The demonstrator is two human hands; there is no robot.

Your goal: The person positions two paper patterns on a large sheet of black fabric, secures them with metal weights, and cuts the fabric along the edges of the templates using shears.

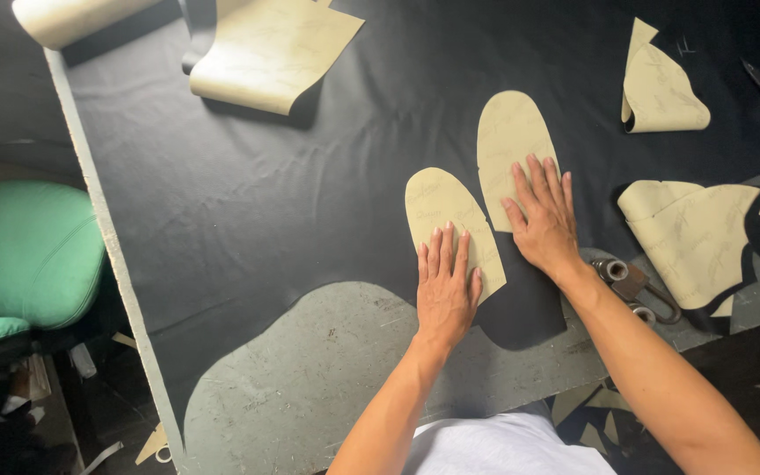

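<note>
Tan patterns (450,220) under flat left hand (444,286), right hand (543,220)

The left hand (444,288) presses flat on a tan, sole-shaped paper pattern (446,215) lying on black fabric (266,193). The right hand (543,220) lies flat on a second tan sole-shaped pattern (507,136) just beside it. Metal scissors (631,286) rest near the right wrist.

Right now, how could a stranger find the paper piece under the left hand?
Start at the black sheet that covers the worktable. Near its cut front edge, two beige sole-shaped patterns lie side by side, each under a flat hand. The one under the left hand is the left sole pattern: it sits lower and nearer the person than the right sole pattern.
</note>
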